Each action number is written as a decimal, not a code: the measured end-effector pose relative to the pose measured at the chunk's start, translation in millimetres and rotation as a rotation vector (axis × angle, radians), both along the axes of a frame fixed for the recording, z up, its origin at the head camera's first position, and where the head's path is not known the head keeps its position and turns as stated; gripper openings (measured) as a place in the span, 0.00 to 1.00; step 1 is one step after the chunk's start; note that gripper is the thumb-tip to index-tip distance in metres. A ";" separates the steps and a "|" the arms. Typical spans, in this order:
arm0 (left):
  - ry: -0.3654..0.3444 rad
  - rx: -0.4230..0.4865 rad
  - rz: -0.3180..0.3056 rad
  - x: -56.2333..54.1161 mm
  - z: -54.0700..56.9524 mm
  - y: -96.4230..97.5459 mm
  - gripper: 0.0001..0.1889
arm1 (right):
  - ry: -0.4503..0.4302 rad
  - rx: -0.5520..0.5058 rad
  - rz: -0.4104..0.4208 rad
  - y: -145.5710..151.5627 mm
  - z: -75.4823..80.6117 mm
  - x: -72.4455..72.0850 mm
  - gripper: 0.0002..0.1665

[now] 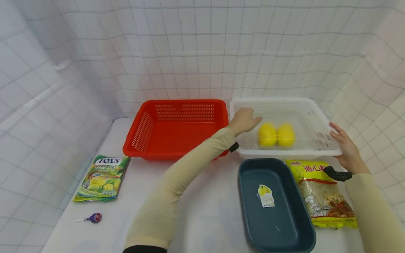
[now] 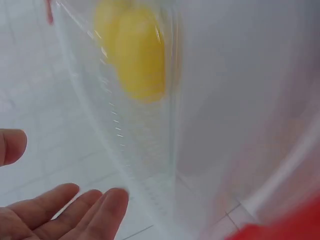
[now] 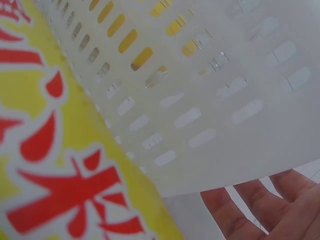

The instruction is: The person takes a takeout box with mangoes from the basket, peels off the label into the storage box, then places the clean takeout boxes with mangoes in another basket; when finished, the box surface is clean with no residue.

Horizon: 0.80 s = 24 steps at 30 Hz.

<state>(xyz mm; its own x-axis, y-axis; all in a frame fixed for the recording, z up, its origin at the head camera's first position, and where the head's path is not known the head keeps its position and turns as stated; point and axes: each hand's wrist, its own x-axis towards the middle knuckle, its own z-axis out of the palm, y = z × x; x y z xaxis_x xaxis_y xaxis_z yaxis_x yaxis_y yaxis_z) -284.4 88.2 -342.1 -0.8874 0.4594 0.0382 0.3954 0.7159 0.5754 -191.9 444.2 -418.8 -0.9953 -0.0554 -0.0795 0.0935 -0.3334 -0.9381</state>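
Observation:
A white slotted plastic basket [image 1: 303,105] stands at the back right, with two smooth yellow, lemon-like things [image 1: 285,135] side by side in it. My right hand [image 1: 351,154] grips the right rim of this basket; in the right wrist view several fingers [image 3: 270,207] go behind its edge. Over the left end of the basket reaches my left hand [image 1: 245,120]. Its thumb [image 2: 11,146] and fingers are spread apart with nothing between them, beside the basket's edge in the left wrist view. A yellow noodle bag [image 1: 326,196] lies just below the right hand.
A red slotted basket [image 1: 174,154] stands left of the white one, partly behind my left forearm. In front is a dark blue tray [image 1: 272,232] with a lemon-printed label. A green Fox's candy bag [image 1: 102,179] and a lollipop [image 1: 95,218] lie at left. White grid-patterned sheets surround the table.

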 end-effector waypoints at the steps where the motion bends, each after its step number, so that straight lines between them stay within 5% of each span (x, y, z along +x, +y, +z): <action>1: 0.022 0.024 -0.026 8.7 1.6 -7.4 0.20 | -0.001 -0.002 0.005 1.4 0.1 -0.6 0.29; 6: 0.062 0.160 -0.087 59.1 2.1 -50.1 0.22 | 0.006 0.009 0.000 11.7 2.6 2.5 0.28; 11: 0.206 0.199 -0.098 102.2 -18.6 -103.8 0.19 | -0.008 0.146 -0.067 15.1 1.8 2.4 0.26; 18: 0.496 0.203 -0.089 149.4 -61.0 -177.5 0.15 | -0.053 0.736 -0.089 12.9 7.0 0.4 0.33; 21: 0.549 0.229 -0.073 161.4 -64.8 -196.9 0.17 | -0.006 0.975 -0.082 8.6 15.2 2.6 0.36; 24: 0.548 0.234 -0.061 168.0 -62.1 -209.9 0.20 | 0.166 1.152 -0.153 -3.2 21.5 5.8 0.35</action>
